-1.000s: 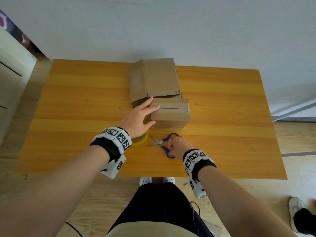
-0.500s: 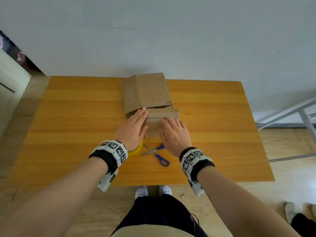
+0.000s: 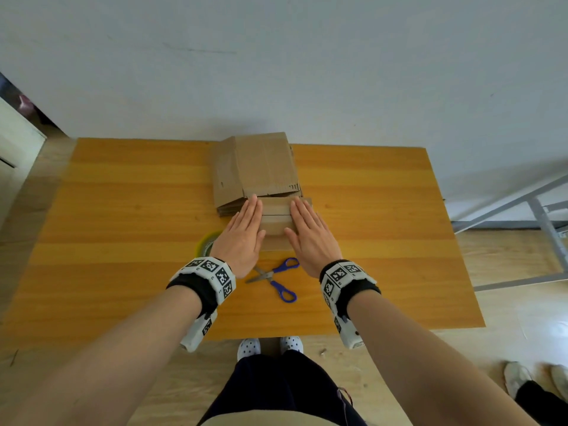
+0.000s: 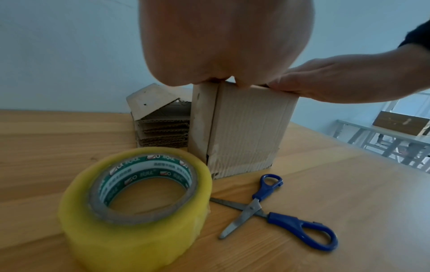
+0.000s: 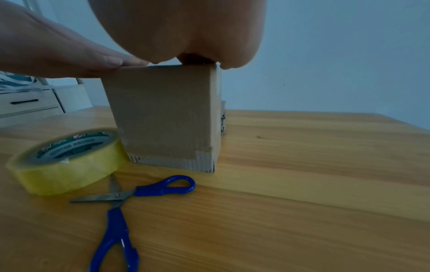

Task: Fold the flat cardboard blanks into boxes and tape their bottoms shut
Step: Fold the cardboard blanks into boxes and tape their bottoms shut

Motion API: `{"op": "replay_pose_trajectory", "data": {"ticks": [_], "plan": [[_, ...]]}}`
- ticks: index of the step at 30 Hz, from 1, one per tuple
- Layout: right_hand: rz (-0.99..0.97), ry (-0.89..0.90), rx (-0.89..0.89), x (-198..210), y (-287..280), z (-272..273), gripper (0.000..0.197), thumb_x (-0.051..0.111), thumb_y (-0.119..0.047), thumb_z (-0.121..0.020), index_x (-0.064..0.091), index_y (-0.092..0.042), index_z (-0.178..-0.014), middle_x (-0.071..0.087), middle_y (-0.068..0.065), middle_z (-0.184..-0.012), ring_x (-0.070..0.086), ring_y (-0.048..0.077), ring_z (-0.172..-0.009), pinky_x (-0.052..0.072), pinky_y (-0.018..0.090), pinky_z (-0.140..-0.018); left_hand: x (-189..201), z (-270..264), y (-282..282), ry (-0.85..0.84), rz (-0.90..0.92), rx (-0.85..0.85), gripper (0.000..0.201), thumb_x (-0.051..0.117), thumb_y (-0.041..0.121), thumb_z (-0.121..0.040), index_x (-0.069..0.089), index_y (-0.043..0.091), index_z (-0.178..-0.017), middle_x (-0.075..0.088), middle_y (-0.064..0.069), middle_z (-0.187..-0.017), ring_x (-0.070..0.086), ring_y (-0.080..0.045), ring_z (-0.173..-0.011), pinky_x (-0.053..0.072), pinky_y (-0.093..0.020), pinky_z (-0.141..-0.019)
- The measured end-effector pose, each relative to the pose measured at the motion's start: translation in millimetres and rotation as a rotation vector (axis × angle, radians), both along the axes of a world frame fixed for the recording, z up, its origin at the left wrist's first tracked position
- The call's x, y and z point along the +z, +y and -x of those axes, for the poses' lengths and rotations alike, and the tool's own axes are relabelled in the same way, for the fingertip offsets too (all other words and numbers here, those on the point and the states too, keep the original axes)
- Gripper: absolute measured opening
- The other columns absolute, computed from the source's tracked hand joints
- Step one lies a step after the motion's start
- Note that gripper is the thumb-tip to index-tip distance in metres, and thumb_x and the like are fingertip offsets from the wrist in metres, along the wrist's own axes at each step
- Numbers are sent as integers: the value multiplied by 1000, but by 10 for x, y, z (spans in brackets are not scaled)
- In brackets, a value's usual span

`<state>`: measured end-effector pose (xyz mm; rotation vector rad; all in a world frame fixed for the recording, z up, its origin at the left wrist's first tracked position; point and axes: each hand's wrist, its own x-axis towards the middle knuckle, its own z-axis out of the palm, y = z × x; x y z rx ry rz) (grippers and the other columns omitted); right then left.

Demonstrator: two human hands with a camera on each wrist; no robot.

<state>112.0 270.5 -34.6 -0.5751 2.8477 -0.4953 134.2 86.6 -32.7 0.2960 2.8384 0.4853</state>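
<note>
Two hands lie flat on the upturned face of a folded cardboard box (image 3: pixel 276 224) at centre frame in the head view. Left hand (image 3: pixel 242 238) covers the box's left half, right hand (image 3: pixel 310 238) its right half; fingers of both are straight and together, palms down, pressing, with nothing grasped. A strip of the box's top shows between them. Both wrist views confirm the box stands upright on the wooden table (image 3: pixel 123 226), with the palms resting on its top edge.

Directly behind the box, towards the upper centre of the head view, sits a stack of flat cardboard blanks (image 3: pixel 261 167), its near edge touching or just beside the box; which, I cannot tell. The topmost blank has one flap lifted.

Roll of yellowish tape (image 4: pixel 137 208) lies flat on the table at lower left of the left wrist view, just beside the box's lower left corner. Blue-handled scissors (image 3: pixel 275 279), blades partly open, lie below the box in the head view, between the two wrists.
</note>
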Motion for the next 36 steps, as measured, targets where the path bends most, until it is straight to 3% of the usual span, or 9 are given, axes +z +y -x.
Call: {"op": "replay_pose_trajectory", "data": {"ticks": [4, 6, 9, 13, 19, 26, 30, 34, 36], "plan": [[158, -81, -81, 20, 21, -6, 69, 34, -40, -101, -2, -7, -150, -11, 4, -159, -9, 16, -146, 7, 29, -120, 15, -15, 101, -80, -193, 128, 63, 23, 29, -102, -16, 9, -147, -33, -3, -151, -7, -16, -145, 14, -31, -119], [233, -141, -157, 48, 6, -15, 75, 39, -41, -99, -5, -10, -151, -16, 2, -159, -1, 16, -147, 20, 28, -117, 41, -16, 159, -123, -339, 203, 66, 28, 26, -102, -19, 12, -147, -35, 1, -150, 2, -15, -145, 24, -26, -114], [277, -225, -267, 118, -12, 3, 83, 47, -44, -95, -6, -14, -151, -10, 1, -160, 20, 19, -144, 36, 31, -105, 71, 5, 242, -176, -503, 293, 65, 28, 18, -102, -20, 10, -146, -33, 1, -151, -11, -6, -142, 5, -11, -107], [363, -327, -360, 128, 19, 94, 90, 55, -46, -91, -3, -13, -152, 22, 8, -157, 31, 26, -140, 34, 39, -111, 66, 65, 269, -233, -666, 422, 64, 28, 16, -102, -18, 12, -147, -22, 0, -156, -13, -10, -144, -4, -16, -110], [476, -435, -478, 205, -4, 137, 77, 50, -41, -95, 5, -15, -152, 33, 7, -152, 36, 24, -136, 34, 38, -110, 101, 157, 279, -339, -827, 684, 59, 24, 35, -103, -8, 21, -150, 5, -1, -159, 10, -19, -145, 10, -32, -116], [601, -493, -585, 128, -38, 224, 65, 38, -50, -96, 28, -14, -148, 45, 6, -145, 42, 25, -133, 35, 42, -110, -48, 305, 229, -357, -864, 766, 57, 22, 38, -102, 10, 13, -151, 17, -5, -157, 17, -21, -144, 15, -35, -118], [649, -558, -624, 154, -49, 258, 62, 31, -51, -98, 39, -9, -143, 48, 7, -142, 43, 25, -131, 34, 41, -111, -115, 356, 170, -470, -954, 878, 61, 20, 46, -101, 19, 8, -149, 21, -6, -156, 20, -21, -144, 16, -37, -119], [671, -696, -735, 155, -22, 317, 71, 26, -59, -96, 46, -3, -136, 52, 11, -132, 48, 28, -123, 37, 38, -105, -252, 412, 65, -565, -1008, 1045, 74, 24, 62, -93, 35, 8, -143, 41, -11, -146, 39, -28, -133, 29, -43, -113], [699, -753, -845, 136, -20, 342, 78, 28, -63, -93, 43, 1, -136, 50, 12, -132, 48, 29, -122, 37, 39, -106, -320, 418, 36, -560, -1020, 1067, 72, 25, 61, -93, 34, 9, -143, 41, -10, -146, 38, -28, -133, 29, -43, -113]]}}
